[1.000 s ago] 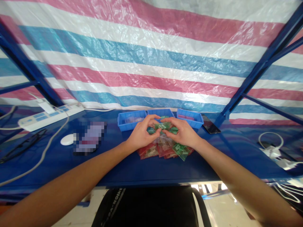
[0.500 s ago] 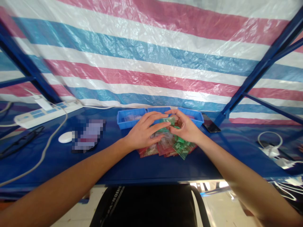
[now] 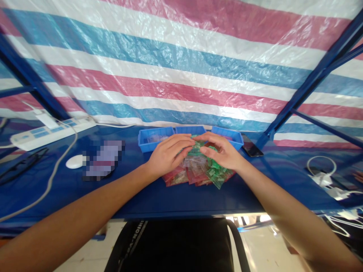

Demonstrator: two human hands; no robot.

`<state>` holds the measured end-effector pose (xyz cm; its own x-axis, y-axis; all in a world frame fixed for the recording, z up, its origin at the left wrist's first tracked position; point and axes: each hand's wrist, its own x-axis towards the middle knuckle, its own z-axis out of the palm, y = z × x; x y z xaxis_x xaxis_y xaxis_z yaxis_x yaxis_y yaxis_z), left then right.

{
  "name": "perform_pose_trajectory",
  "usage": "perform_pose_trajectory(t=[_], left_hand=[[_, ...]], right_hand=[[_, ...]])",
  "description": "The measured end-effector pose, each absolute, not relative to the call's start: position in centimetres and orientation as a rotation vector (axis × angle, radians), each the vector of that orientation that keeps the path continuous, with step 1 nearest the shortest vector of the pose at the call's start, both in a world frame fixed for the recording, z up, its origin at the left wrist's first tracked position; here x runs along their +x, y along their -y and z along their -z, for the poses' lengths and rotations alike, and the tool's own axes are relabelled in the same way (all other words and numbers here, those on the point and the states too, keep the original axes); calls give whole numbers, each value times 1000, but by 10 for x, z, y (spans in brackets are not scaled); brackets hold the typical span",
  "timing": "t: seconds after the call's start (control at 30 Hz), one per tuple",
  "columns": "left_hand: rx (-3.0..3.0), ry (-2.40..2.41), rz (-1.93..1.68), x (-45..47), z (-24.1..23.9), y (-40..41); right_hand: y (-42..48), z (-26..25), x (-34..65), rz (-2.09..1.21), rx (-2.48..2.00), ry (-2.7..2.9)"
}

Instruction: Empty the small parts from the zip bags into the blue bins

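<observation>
At the back left corner of your tabletop (image 3: 181,206), a white power strip (image 3: 53,131) lies at an angle, with a white oval device (image 3: 74,161) and a pixelated item (image 3: 104,156) nearer the front edge. In the middle, your left forearm slants in over the front edge to a left hand (image 3: 168,155) arched palm down, fingers long and together above the thumb; whether they grip anything, you cannot tell. Between your hands and the front edge, red packets (image 3: 176,177) fan out, green packets (image 3: 218,174) heaped at their right, all before blue trays (image 3: 141,145) lining the back edge. The step underway appears to be fingertip handling of the green packets; a next move calls for a light pinch, since the packets overlap. Your right hand (image 3: 222,152) mirrors the left, thumb and forefinger parted in a loose C; its hold, too, is unclear. Rightmost, a dark phone (image 3: 251,146) rests beside the trays, and a white charger (image 3: 323,179) sits toward the right edge.
</observation>
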<state>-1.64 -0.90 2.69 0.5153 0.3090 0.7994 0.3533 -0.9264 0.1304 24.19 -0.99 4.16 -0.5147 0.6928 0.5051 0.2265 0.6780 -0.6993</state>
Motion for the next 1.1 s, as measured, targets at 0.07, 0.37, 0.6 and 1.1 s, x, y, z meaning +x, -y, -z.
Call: perform_pose_trajectory(t=[0.07,0.37,0.6,1.1], left_hand=[[-2672,684,1455,-16,-26,13],[-2735,962,1469,-14,-19,18],[-2727,619,1328,-16,-23,13],[-2704,800,1363,-17,-25,16]], right_hand=[[10,-43,240,-564,-647,2118],[6,-21,233,-654,-725,2013],[2,-21,231,-950,-695,1773],[6,-25,234,-789,-649,2006]])
